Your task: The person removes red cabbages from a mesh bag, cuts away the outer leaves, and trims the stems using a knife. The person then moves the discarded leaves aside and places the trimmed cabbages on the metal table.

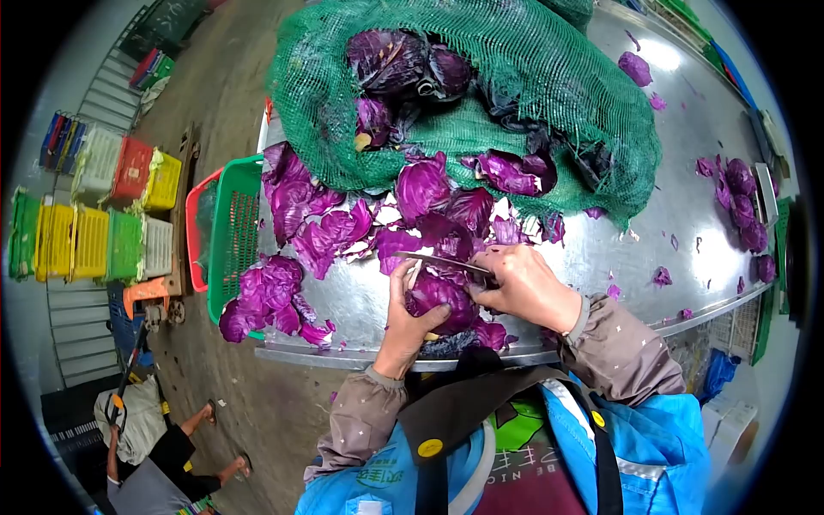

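Near the front edge of the metal table, my left hand (409, 322) grips a red cabbage (442, 302) from its left side, thumb across the front. A knife (446, 261) is in my right hand (525, 285), its blade lying across the top of the cabbage and pointing left. Loose purple cabbage leaves (322, 236) are strewn behind and to the left of my hands. Just beyond them lies a green mesh sack (549, 81), its mouth open, with whole red cabbages (386, 62) inside.
A green plastic basket (233, 232) with leaves at its front stands by the table's left edge, a red one (197, 227) beside it. Several cabbages (740, 206) lie at the table's (678, 193) right. Stacked crates (86, 240) and a person (150, 446) are at left.
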{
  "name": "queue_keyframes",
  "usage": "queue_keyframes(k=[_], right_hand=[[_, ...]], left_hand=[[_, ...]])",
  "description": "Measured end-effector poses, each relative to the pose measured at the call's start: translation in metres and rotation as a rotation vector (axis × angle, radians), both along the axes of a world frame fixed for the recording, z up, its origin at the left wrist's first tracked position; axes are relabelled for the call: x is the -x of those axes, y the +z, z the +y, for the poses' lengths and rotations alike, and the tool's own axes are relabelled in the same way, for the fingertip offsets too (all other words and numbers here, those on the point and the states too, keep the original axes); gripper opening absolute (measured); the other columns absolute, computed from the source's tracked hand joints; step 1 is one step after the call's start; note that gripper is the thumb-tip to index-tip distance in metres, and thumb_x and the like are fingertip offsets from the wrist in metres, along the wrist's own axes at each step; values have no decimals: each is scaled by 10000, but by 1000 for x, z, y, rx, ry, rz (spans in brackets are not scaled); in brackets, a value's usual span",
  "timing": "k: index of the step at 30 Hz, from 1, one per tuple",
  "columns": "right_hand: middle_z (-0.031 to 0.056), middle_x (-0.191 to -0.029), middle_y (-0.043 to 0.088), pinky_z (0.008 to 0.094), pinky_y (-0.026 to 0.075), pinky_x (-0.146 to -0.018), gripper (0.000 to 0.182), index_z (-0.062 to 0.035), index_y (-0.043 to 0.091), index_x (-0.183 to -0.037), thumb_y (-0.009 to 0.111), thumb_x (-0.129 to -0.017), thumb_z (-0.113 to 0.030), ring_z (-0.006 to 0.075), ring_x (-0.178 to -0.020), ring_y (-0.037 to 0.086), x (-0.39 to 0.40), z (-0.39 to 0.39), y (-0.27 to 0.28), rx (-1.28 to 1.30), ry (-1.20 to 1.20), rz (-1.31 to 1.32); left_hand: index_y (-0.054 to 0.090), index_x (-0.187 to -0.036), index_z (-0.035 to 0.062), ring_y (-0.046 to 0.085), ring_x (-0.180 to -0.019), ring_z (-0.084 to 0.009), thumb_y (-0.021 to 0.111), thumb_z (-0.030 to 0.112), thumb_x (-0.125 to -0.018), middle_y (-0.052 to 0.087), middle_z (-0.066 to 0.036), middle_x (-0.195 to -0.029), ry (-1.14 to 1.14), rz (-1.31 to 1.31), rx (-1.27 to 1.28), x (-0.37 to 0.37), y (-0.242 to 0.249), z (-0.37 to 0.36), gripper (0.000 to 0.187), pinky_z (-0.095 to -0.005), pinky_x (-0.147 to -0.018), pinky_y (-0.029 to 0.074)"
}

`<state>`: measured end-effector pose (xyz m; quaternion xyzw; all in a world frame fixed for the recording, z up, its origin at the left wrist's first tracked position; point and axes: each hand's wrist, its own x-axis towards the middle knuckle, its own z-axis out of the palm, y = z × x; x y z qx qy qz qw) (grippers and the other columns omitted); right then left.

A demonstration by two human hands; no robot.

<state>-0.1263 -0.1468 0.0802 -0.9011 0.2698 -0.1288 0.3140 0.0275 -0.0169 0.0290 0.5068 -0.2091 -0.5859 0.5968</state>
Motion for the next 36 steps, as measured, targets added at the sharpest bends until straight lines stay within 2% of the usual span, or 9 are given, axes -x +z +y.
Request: queue_keyframes(k=[7,9,12,19,22,25,30,34,36], right_hand=[[151,-761,632,408,514,-603,182,4,625,-841,636,-709,-120,307,-661,633,18,-39,-50,169,-256,-57],[158,-781,635,399,519,-636,235,10,636,-860,681,-703,-158,297,-689,637,16,-36,-15,-99,-286,-46],[153,-799,628,383,513,-661,332,-5,641,-867,764,-660,-234,303,-735,632,-2,-10,2,-55,49,-267],[113,-798,631,370,505,-569,308,-11,656,-885,750,-635,-164,306,-663,624,1,3,25,145,131,60],[115,-677,605,394,498,-532,204,-29,628,-802,697,-686,-182,311,-609,621,1,-6,-2,266,-103,-111],[32,-606,585,301,442,-496,149,-4,633,-789,664,-748,-143,130,-537,551,22,-39,-15,-356,-541,-272],[17,-706,541,283,425,-555,327,15,609,-902,739,-729,-230,114,-629,511,13,-20,8,-430,-349,-309],[147,-847,641,362,517,-649,365,-8,600,-947,746,-674,-201,270,-745,647,-9,11,24,-24,-90,-233],[128,-783,642,356,517,-632,310,-8,607,-908,730,-676,-173,265,-695,646,-6,4,20,-158,-104,-184]], left_hand=[[231,-1363,84,433,-1194,-217,794,109,-572,416,-117,-1287,-13,-280,111,-4,2,2,971,-345,-1037,355],[226,-1356,74,419,-1213,-230,809,106,-558,414,-125,-1289,-2,-368,119,-7,2,3,989,-352,-1047,340],[239,-1333,38,406,-1232,-270,842,93,-551,401,-168,-1283,-76,-637,197,-10,4,0,989,-376,-1046,333],[260,-1333,29,444,-1192,-267,864,137,-537,403,-153,-1274,-144,-787,241,-12,15,1,1005,-375,-1010,362],[256,-1332,60,414,-1223,-250,818,104,-532,410,-141,-1287,-80,-625,188,-11,10,2,978,-378,-1067,304],[272,-1329,63,410,-1246,-256,781,107,-578,412,-126,-1283,-32,-131,164,-20,1,8,908,-390,-1070,322],[295,-1346,107,453,-1236,-268,850,215,-604,424,-121,-1306,59,736,155,-24,-13,14,934,-454,-1053,405],[303,-1352,94,453,-1226,-269,879,349,-576,422,-108,-1295,26,290,183,-19,7,-1,1000,-425,-1036,415],[303,-1353,93,451,-1226,-268,877,364,-574,418,-106,-1295,25,230,189,-19,6,-1,1005,-423,-1035,415]])
